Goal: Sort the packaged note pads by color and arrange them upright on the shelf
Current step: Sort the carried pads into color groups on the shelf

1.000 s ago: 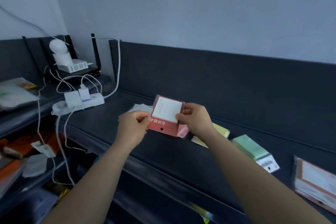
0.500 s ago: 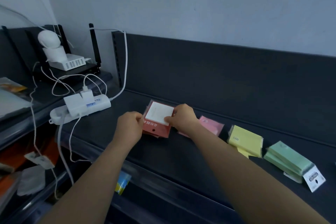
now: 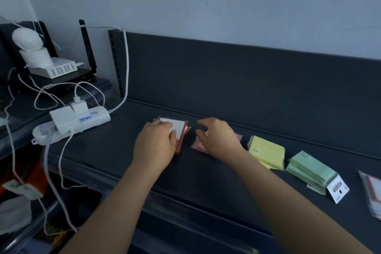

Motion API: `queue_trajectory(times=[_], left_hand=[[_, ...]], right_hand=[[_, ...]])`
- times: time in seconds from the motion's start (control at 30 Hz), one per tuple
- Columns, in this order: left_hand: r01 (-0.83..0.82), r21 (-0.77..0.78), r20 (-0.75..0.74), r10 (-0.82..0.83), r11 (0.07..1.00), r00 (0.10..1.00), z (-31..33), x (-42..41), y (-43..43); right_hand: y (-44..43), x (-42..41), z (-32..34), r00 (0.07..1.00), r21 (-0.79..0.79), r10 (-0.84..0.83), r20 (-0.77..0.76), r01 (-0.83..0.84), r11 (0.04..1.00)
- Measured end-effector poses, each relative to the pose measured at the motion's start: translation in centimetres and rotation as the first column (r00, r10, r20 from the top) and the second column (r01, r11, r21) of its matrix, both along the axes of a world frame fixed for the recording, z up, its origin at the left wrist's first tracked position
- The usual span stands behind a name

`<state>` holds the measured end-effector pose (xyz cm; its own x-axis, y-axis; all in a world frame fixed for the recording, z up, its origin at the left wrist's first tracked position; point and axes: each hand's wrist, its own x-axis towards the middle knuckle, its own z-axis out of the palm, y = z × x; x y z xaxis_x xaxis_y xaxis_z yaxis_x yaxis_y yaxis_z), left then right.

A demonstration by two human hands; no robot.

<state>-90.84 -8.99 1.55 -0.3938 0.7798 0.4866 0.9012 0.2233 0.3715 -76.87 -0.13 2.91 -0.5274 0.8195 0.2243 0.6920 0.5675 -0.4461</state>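
Note:
A red-backed pack of white note pads (image 3: 181, 127) lies flat on the dark shelf (image 3: 206, 179), on top of other red packs. My left hand (image 3: 155, 143) covers its left part, thumb on top and fingers curled over its far edge. My right hand (image 3: 218, 140) hovers just right of it, fingers loosely curled and holding nothing, above the pink packs (image 3: 238, 137). Further right lie the yellow packs (image 3: 267, 150) and the green packs (image 3: 309, 168), all flat.
A white power strip (image 3: 82, 121) with chargers and trailing cables lies at the shelf's left end. Behind it sit a router and a white camera (image 3: 31, 47). Another red-edged pack (image 3: 374, 189) shows at the right edge. The shelf's dark back panel (image 3: 247, 80) rises behind the packs.
The red-backed pack went from held up in both hands down onto the stack on the shelf. My right hand let go of it and drew off to the right.

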Motion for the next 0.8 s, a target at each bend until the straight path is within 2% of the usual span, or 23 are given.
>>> queue_trajectory(times=[0.13,0.33,0.8], left_hand=[[0.123,0.068,-0.014,-0.123,0.990,0.992,0.4,3.9,0.4],[0.279,0.070,-0.042,-0.277,0.958,0.960,0.6,10.3,0.6],[0.463,0.080,0.015,-0.466,0.883,0.885,0.7,32.5,1.0]], right_hand=[[-1.0,4.6,-0.1,0.999,0.041,-0.052,0.013,0.052,0.998],[-2.4,12.3,-0.4,0.987,0.089,-0.159,0.006,0.158,0.983],[-6.2,35.8,-0.3,0.928,0.078,-0.372,0.004,0.371,0.925]])
